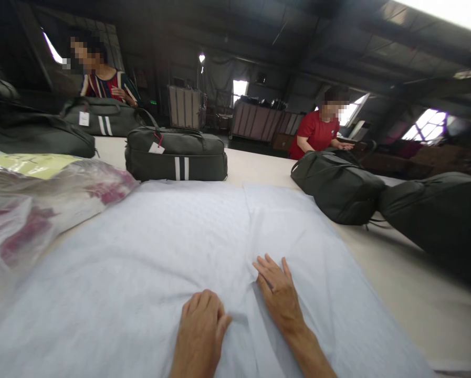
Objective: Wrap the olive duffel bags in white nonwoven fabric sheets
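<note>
A large pale blue sheet (172,236) of thin, wrinkled material lies spread over the table in front of me. My left hand (200,325) rests low on it with fingers curled down and the thumb drawn in; creases at the thumb show it gripping the material, though the fingertips are hidden. To its right and a little farther out, my right hand (278,291) lies on the same sheet, fingers outstretched and apart. Between the two hands a raised fold or overlapping edge runs away from me.
Dark green duffel bags stand beyond the sheet: one with white stripes (176,155), another behind it (105,116), and more at right (339,186). Clear plastic packaging (62,194) lies at left. Two people, in a striped top (105,86) and red shirt (316,131), stand across the table.
</note>
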